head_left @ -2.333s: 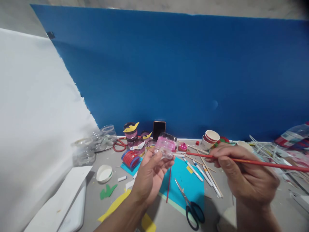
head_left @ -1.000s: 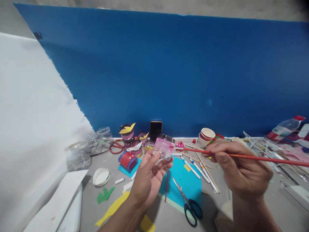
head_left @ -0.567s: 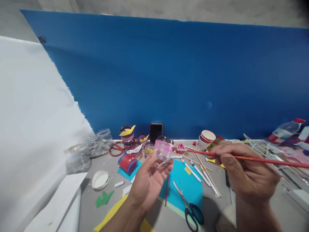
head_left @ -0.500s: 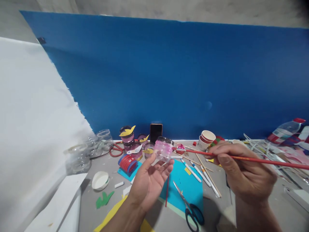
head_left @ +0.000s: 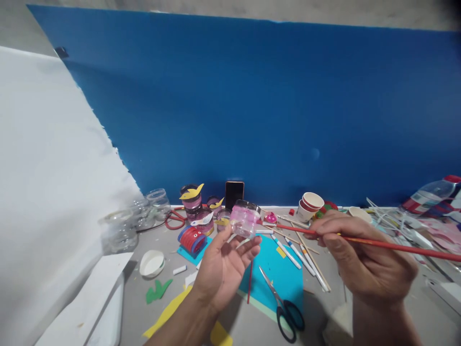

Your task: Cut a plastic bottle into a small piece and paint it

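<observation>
My left hand (head_left: pixel 228 264) holds a small clear plastic jar (head_left: pixel 245 220) tilted, with a dark band at its rim and pink paint on its side. Pinched in my right hand (head_left: pixel 363 254) is a long red paintbrush (head_left: pixel 392 244). Its tip reaches the painted side of the jar. Just behind the brush sits a small container of bright pink paint (head_left: pixel 270 218). Below the jar, a blue paper sheet (head_left: pixel 266 283) lies on the table, with black-handled scissors (head_left: pixel 283 307) across it.
Decorated pink jars (head_left: pixel 194 211) stand behind to the left, beside a phone (head_left: pixel 235 193). Clear jars (head_left: pixel 120 230) are at far left. Markers (head_left: pixel 286 252) and sticks lie right of centre, near paper cups (head_left: pixel 309 206). A plastic bottle (head_left: pixel 428 196) leans at far right.
The view has tilted and shifted slightly. Pink paint seems to cover a bit more of the jar's side. Both hands keep their hold, with the brush still against the jar.
</observation>
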The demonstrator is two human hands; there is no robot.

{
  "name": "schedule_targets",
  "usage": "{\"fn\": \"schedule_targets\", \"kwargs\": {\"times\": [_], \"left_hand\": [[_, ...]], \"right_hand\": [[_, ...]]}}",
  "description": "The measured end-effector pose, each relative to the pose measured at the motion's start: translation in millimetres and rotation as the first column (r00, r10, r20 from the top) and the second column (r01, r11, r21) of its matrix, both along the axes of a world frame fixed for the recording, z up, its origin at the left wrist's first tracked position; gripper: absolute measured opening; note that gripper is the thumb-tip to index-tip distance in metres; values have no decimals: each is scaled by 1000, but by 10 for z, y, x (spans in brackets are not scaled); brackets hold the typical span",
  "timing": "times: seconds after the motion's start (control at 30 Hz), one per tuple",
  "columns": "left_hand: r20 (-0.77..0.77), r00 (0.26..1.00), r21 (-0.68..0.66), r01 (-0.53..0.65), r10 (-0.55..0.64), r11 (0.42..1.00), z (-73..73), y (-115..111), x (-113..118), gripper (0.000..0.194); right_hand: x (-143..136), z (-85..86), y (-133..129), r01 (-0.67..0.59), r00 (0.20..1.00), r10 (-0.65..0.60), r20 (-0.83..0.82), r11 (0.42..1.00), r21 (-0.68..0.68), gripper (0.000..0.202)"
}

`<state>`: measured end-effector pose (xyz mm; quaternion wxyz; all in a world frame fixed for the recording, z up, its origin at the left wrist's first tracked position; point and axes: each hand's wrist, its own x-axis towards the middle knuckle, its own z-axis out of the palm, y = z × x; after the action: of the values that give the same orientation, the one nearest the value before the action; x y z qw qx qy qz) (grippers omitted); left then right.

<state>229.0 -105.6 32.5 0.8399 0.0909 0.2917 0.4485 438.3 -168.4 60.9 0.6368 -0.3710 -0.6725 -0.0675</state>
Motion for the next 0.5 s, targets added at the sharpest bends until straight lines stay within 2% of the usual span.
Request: {"fn": "schedule_targets", "kwargs": {"times": [0.23,0.4,0.5], "left_hand": [[18,1000,40,-15,14,999,-52,-1,-2,14],[68,998,3,-12,12,1000,-22,19,1,19],[61,998,-27,-21,22,999,1,18,16,20]], "right_hand": [[-5,-12,0,-24,1000,24,-1,1000,-11,16],[-23,-1,-3,-27,998,27,-48,1000,-6,15],[-18,-3,2,-59,998,58,-21,998,-9,15]]}}
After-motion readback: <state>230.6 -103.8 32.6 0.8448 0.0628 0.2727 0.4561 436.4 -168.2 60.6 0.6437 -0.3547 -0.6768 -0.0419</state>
